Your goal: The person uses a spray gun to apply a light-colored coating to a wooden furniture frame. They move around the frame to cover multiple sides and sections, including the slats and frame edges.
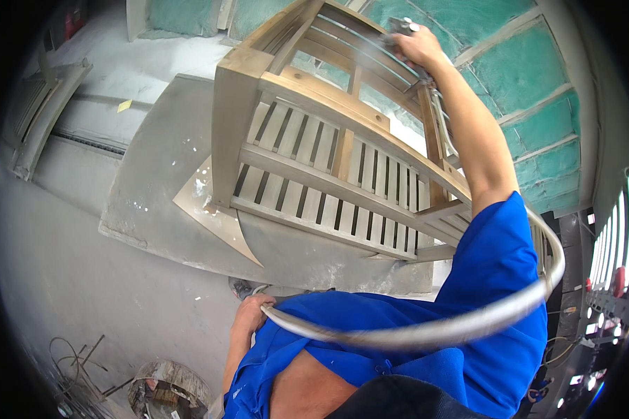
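My right hand (421,47) is stretched far out, its fingers wrapped round a spray gun (401,29). A pale blur of mist shows beside the gun, over the far rails of a wooden slatted frame (232,126). The frame looks like a piece of furniture with brown wood and greyish coated parts. From near the gun, a whitish hose (419,339) runs behind my right arm and loops back across my body. Down by my waist, my left hand (253,311) is closed round the other stretch of this hose.
Under the frame lies a grey board (154,153) with a loose brown sheet (213,202) on it. A bucket (164,391) stands at lower left near thin bent rods (80,359). Another slatted piece (45,119) sits at far left. Green filter panels (517,70) line the far side.
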The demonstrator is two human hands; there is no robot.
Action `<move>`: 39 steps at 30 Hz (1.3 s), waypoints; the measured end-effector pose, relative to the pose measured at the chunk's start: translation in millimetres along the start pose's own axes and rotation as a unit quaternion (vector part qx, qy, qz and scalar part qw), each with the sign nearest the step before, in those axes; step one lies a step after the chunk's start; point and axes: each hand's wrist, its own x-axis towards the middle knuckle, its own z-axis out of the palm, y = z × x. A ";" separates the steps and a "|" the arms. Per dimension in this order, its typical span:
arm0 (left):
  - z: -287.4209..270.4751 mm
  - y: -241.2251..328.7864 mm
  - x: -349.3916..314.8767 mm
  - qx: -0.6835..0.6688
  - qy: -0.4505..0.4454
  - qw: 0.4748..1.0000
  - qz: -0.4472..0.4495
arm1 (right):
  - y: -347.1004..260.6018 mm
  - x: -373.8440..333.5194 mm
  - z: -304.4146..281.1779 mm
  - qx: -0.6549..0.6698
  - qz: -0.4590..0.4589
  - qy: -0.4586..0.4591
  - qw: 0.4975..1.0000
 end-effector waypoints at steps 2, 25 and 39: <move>-3.4 0.2 -0.1 0.035 -0.007 0.999 -0.038 | -11.9 4.4 6.0 0.080 -0.046 -0.003 0.996; 186.9 82.9 -56.1 0.024 0.177 0.981 -0.072 | 97.9 -79.1 -67.8 0.377 -0.274 -0.081 0.881; 262.0 78.4 -91.8 0.065 0.211 0.954 -0.201 | -7.0 -6.8 -96.4 0.250 -0.359 0.104 0.893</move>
